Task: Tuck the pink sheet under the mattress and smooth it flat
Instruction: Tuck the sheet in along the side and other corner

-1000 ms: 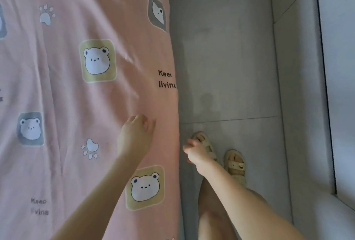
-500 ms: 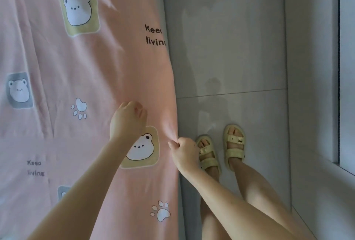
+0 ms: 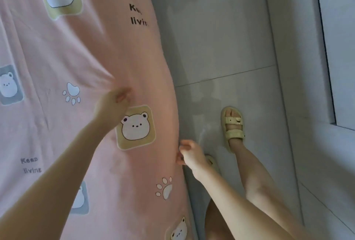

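Note:
The pink sheet (image 3: 107,51), printed with bears, paw prints and words, covers the mattress across the left half of the view. Its right edge hangs down the mattress side. My left hand (image 3: 113,105) lies on top of the sheet near a yellow bear patch, fingers curled into the fabric, and creases fan out from it to the upper left. My right hand (image 3: 187,153) is at the bed's right edge, where its curled fingers pinch the sheet against the mattress side. The mattress itself is hidden under the sheet.
A grey tiled floor (image 3: 221,47) runs along the bed's right side. My legs stand there in yellow sandals (image 3: 232,126), close to the mattress. A pale wall or cabinet front (image 3: 338,47) borders the narrow aisle on the right.
My view and both hands have shifted along the bed edge. The left hand now drags creases into the sheet. The right hand has dropped lower against the mattress side, and one foot has stepped forward.

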Motion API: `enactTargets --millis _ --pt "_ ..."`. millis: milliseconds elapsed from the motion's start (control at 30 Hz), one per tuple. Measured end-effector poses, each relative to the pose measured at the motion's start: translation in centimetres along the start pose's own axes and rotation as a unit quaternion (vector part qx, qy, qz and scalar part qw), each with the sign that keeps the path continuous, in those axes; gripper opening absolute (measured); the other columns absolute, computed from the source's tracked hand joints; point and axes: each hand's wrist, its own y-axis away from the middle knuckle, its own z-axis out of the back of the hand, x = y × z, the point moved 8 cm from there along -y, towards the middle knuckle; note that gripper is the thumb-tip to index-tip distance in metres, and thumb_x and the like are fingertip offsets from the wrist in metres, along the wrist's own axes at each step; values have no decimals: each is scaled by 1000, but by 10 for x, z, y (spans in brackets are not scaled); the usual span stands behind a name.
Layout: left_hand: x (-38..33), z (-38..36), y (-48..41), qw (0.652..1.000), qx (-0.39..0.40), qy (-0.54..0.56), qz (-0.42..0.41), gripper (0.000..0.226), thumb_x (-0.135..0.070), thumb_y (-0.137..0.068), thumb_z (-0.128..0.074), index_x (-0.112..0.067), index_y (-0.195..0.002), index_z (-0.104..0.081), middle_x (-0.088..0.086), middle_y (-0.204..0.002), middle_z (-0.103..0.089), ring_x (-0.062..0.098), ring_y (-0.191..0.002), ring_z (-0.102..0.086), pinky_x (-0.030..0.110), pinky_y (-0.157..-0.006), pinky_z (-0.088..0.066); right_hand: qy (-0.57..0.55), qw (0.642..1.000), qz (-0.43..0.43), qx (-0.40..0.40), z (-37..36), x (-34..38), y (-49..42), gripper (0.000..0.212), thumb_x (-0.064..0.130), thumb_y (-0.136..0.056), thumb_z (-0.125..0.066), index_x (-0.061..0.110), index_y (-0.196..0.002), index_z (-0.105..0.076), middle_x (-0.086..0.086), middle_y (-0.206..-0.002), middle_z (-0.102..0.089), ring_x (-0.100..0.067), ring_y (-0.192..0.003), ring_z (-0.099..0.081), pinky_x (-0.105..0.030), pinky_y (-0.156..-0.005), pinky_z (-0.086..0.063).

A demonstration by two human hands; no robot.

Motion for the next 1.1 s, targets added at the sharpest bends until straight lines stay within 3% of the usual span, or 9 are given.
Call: enactTargets --millis 233,367,500,667,767,867,933,1000,1100 --pt "20 -39 52 966 -47 -212 -142 30 -18 -92 -50 -17 -120 -62 0 -133 -54 26 -114 -54 30 -90 -39 97 990 -68 83 -18 -126 4 56 30 -86 -66 9 -134 -48 -2 -133 -56 -21 -120 -54 -28 -96 -45" --pt "41 -75 87 916 -14 -313 -250 37 -26 -82 -45 -10 -103 -71 11 -125 -62 32 -118 -56 46 -101 -37 116 988 -68 76 -19 -170 27 36 20 -88 -63 8 -121 -58 -6 -122 -63 -17 -99 -59 -18 -77 -46" --pt "68 -107 110 883 18 -386 -267 24 -20 -79 -55 -15 -94 -73 13 -131 -58 35 -124 -50 58 -105 -29 122 984 -94 87 -36 -209 40 31 28 -92 -53 7 -114 -63 -8 -112 -68 -19 -93 -62 -31 -86 -51" --pt "77 -116 121 873 0 -396 -284 26 -20 -77 -54 -16 -93 -73 15 -135 -53 35 -126 -47 53 -107 -23 339 931 30 -133 8 -186 51 16 13 -90 -48 13 -78 -58 -1 -77 -55 -23 -76 -56 -28 -62 -42" --pt "75 -116 127 872 3 -401 -280 31 -23 -79 -49 -15 -97 -73 15 -135 -53 34 -128 -46 53 -107 -23 316 898 109 -285 50 -175 93 32 16 -89 -57 13 -60 -43 -5 -68 -52 -27 -68 -50 -29 -57 -29" --pt "80 -119 129 872 33 -420 -249 30 -20 -89 -52 -22 -116 -65 8 -148 -38 26 -140 -28 55 -113 -10 304 855 235 -348 46 -163 142 30 9 -75 -67 10 -54 -44 -9 -56 -54 -26 -51 -48 -26 -54 -28" --pt "83 -121 126 861 52 -445 -240 36 -23 -92 -47 -31 -126 -56 2 -154 -27 21 -144 -18 55 -114 -6 314 855 306 -276 29 -161 159 28 10 -71 -62 12 -54 -40 -1 -58 -48 -13 -50 -38 -12 -53 -27" --pt "78 -122 124 862 56 -432 -261 37 -25 -93 -44 -34 -128 -53 -3 -153 -29 20 -143 -21 60 -113 -11 316 890 312 -101 4 -180 151 18 13 -82 -57 4 -68 -53 -5 -75 -53 -14 -65 -50 -2 -70 -38" --pt "78 -120 120 869 67 -415 -259 42 -25 -92 -46 -29 -133 -49 -7 -152 -31 21 -143 -21 64 -110 -12 333 904 264 45 -28 -205 138 24 32 -88 -54 12 -93 -67 -5 -93 -65 -16 -88 -56 -29 -85 -49"
